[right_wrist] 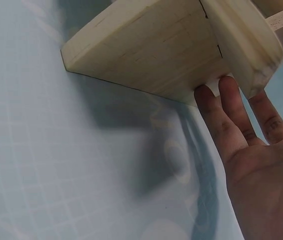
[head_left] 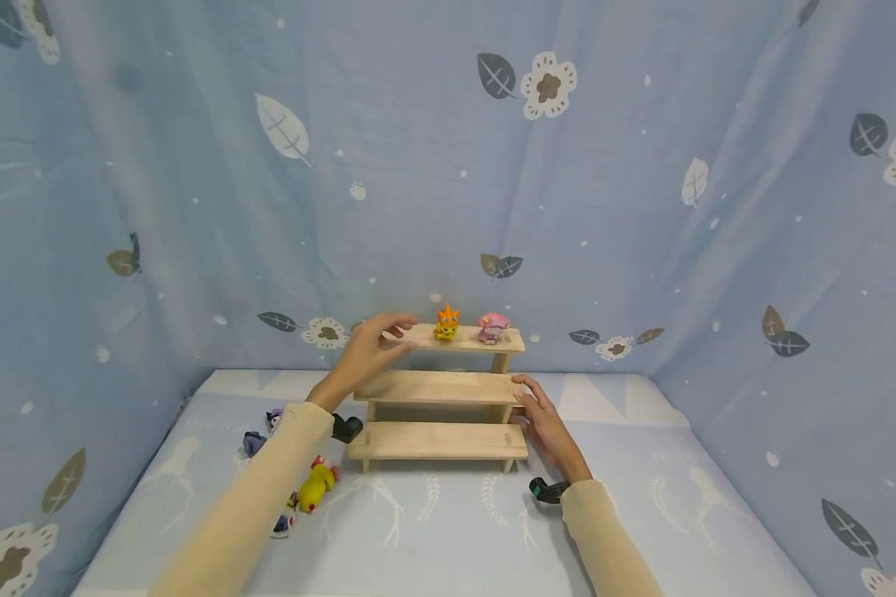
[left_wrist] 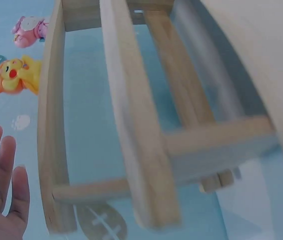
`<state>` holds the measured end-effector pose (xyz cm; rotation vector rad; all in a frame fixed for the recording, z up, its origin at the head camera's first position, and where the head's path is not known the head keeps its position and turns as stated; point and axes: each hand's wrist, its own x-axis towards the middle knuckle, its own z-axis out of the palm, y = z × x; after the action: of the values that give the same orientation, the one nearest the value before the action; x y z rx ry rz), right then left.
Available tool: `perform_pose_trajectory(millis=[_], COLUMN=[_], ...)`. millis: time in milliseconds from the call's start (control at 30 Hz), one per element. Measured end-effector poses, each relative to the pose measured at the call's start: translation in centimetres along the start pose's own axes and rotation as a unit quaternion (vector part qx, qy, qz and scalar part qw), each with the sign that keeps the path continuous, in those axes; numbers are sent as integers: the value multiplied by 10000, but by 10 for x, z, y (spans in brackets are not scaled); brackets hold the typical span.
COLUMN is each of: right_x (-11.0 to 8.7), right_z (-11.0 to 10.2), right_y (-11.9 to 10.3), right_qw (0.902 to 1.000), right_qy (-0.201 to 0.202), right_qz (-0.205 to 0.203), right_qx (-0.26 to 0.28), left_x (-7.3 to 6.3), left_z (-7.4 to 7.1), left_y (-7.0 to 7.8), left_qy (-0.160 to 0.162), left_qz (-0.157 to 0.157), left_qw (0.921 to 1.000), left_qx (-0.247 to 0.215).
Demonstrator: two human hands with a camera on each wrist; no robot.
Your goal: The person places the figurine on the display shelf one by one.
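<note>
Wooden and pale, a three-tier stand [head_left: 439,387] on a table [head_left: 455,551] looks light and stiff, best held by its shelf ends. On its top shelf, an orange figure [head_left: 446,324] and a pink figure [head_left: 494,327] seem light, slick and easily toppled; pinch them round the body. The left hand [head_left: 369,352], fingers apart and empty, is near the orange figure. The right hand [head_left: 545,419] touches the stand's right side with loosely extended fingers. More figures, including a yellow figure [head_left: 316,486], lie left, partly blocked by the left sleeve [head_left: 246,506].

The left hand [head_left: 373,347] is farther forward than the right hand [head_left: 545,424], both loosely curved.
</note>
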<state>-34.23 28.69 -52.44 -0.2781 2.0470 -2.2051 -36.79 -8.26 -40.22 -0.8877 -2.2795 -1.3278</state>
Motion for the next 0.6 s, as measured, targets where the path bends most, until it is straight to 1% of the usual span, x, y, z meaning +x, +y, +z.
perform_pose_trajectory(millis=[100,300,433,600], right_x=[-1,-1,0,1], right_z=[0,0,0,1], right_y=[0,1,3,3], right_qw=[10000,10000,9999,9999], right_qy=[27,92,104,99], right_qz=[31,21,5,15], right_qx=[-17,17,27,-2], left_x=[-13,-38,-57,-82], left_z=[-8,-26,-39,-51], left_y=[-4,-11,-12,-16], left_qy=[33,89,106,153], left_qz=[62,60,-50,-171], left_qw=[9999,9992,9984,9961], left_qx=[88,387,545,853])
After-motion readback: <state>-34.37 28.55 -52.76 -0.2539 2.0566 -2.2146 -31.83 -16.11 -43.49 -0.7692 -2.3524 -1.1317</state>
